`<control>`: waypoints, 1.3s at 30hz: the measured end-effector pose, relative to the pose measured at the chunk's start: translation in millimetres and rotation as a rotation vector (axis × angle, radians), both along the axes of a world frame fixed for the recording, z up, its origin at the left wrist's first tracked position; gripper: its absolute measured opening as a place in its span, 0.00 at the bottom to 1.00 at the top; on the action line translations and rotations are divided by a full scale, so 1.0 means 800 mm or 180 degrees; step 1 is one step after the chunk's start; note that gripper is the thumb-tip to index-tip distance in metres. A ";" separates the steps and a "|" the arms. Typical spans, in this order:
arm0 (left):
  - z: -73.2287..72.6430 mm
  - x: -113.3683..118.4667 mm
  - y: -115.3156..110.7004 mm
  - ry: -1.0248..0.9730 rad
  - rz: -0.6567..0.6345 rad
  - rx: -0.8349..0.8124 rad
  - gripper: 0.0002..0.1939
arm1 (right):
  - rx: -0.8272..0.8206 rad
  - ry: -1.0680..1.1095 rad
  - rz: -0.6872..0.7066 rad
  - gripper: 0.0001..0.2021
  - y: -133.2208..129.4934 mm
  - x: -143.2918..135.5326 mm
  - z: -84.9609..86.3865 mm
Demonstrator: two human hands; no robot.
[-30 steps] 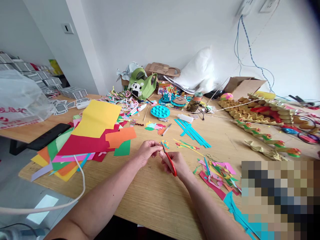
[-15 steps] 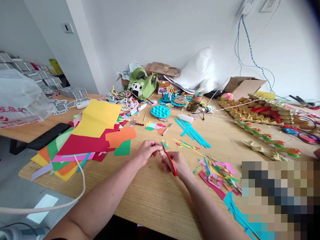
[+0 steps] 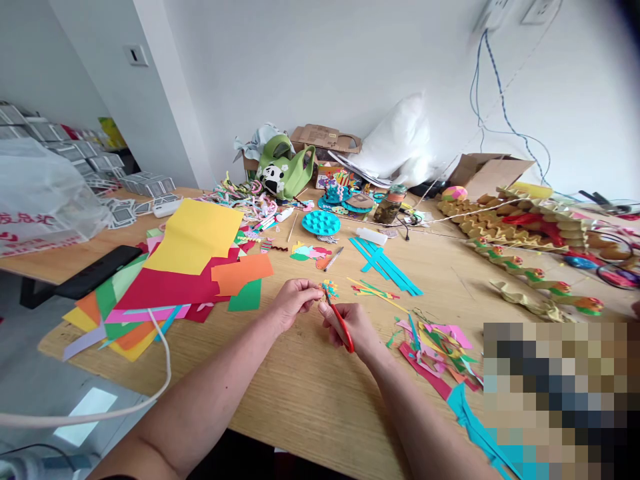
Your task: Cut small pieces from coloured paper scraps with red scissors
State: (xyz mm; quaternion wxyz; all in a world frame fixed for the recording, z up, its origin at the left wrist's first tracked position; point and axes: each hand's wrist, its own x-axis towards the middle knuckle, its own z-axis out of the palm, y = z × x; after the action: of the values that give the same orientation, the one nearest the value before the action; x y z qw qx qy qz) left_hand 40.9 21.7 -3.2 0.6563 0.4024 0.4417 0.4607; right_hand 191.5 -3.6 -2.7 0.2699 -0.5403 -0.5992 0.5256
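Observation:
Red-handled scissors (image 3: 342, 325) are held in my right hand (image 3: 357, 328), its fingers closed round the handles and the blades pointing away from me. Just left of the blades, my left hand (image 3: 293, 305) is closed in a pinch; whatever lies between its fingertips is too small to make out. Beyond the fingertips lies a little heap of coloured paper snippets (image 3: 330, 288), partly hidden by the scissors. Thin yellow, green and red paper strips (image 3: 373, 289) are on the table to the right of it. Farther back are longer blue paper strips (image 3: 383, 263).
Coloured paper sheets (image 3: 173, 287) are piled at the left, a white cable (image 3: 167, 360) over them. Paper scraps (image 3: 440, 347) lie right of my right hand. Behind are a pen (image 3: 333, 259), a blue studded disc (image 3: 321, 223), a jar (image 3: 389, 205) and egg-carton pieces (image 3: 530, 270).

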 end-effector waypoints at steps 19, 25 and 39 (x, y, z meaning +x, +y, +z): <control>-0.005 -0.001 0.001 0.0133 -0.0104 0.0070 0.09 | -0.0024 0.0013 -0.0015 0.28 0.000 -0.002 -0.001; -0.007 -0.001 0.002 0.0123 -0.0025 0.0075 0.09 | 0.0031 -0.0001 0.0032 0.28 0.000 -0.002 -0.002; -0.005 -0.001 0.003 0.0234 0.0177 0.0310 0.05 | -0.0022 0.0013 0.0019 0.26 0.001 -0.001 -0.005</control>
State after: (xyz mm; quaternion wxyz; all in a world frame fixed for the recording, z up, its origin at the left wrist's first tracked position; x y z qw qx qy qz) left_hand 40.0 24.3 -7.4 0.6062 0.4381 0.4536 0.4846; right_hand 190.8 -2.8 -7.1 0.2677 -0.5384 -0.5985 0.5295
